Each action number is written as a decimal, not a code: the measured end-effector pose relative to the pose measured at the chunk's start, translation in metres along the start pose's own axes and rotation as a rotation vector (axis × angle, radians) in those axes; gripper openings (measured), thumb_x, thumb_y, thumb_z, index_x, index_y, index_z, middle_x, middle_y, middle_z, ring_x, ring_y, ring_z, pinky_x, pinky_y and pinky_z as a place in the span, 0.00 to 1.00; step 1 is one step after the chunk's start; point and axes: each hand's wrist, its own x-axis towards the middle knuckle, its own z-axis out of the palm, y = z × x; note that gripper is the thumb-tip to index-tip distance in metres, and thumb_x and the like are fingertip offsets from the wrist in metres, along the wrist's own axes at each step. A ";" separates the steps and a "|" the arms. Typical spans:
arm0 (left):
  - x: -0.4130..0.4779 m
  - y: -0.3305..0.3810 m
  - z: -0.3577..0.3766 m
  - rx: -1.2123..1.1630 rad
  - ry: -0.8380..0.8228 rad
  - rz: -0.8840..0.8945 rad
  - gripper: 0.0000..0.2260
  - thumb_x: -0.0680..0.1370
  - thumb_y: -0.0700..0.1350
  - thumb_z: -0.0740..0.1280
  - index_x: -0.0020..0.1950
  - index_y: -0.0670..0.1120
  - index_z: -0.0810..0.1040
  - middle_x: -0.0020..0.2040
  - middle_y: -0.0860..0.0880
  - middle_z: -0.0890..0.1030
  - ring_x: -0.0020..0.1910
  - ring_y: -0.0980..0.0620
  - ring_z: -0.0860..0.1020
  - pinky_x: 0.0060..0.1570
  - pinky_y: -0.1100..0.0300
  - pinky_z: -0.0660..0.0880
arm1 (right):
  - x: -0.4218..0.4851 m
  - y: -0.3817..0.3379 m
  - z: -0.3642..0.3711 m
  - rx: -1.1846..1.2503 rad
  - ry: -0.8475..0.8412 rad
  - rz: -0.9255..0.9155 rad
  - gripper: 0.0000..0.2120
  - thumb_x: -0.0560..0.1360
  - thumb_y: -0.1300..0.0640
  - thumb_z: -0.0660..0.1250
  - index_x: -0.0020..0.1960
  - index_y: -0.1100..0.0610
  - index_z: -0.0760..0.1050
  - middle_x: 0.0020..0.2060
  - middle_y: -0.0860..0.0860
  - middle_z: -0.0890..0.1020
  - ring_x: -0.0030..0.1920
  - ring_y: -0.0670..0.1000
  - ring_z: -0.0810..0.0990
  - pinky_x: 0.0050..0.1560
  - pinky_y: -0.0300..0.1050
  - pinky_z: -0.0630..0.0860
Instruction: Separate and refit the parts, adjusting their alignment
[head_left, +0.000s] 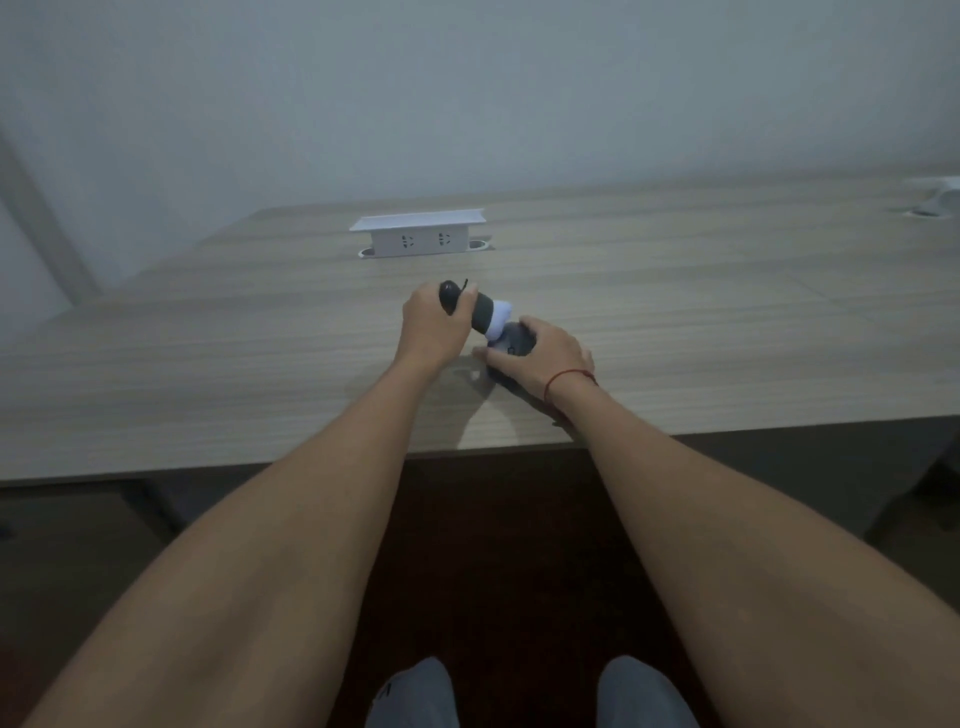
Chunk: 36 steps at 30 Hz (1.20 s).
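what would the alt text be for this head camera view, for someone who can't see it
A person's left hand grips a dark handheld tool with a white head, pressing it against a dark rounded object that the right hand holds on a wooden desk. A white socket box stands behind.

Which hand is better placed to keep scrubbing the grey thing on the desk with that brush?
Probably the left. The left hand grips the dark brush, its white head already against the grey object. The right hand lies over that object on the desk, holding it in place.
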 end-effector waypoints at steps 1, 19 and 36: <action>0.001 0.000 0.002 0.006 -0.028 0.002 0.16 0.77 0.52 0.66 0.45 0.38 0.77 0.45 0.39 0.82 0.45 0.39 0.82 0.48 0.46 0.80 | 0.001 0.000 0.001 0.001 0.006 0.006 0.30 0.63 0.32 0.66 0.58 0.47 0.72 0.53 0.49 0.79 0.56 0.54 0.75 0.61 0.57 0.72; 0.001 -0.006 0.000 0.222 -0.048 0.014 0.14 0.80 0.49 0.64 0.54 0.38 0.75 0.48 0.43 0.75 0.45 0.46 0.74 0.46 0.56 0.70 | 0.001 0.006 -0.005 0.151 -0.016 -0.019 0.29 0.65 0.49 0.74 0.64 0.49 0.70 0.59 0.50 0.76 0.59 0.54 0.74 0.62 0.56 0.73; 0.014 0.022 0.002 0.359 -0.167 0.058 0.14 0.80 0.50 0.63 0.53 0.38 0.76 0.49 0.41 0.78 0.48 0.42 0.77 0.44 0.56 0.69 | 0.009 0.011 -0.002 0.227 -0.024 0.010 0.43 0.62 0.51 0.78 0.71 0.49 0.59 0.63 0.49 0.76 0.64 0.55 0.73 0.68 0.60 0.68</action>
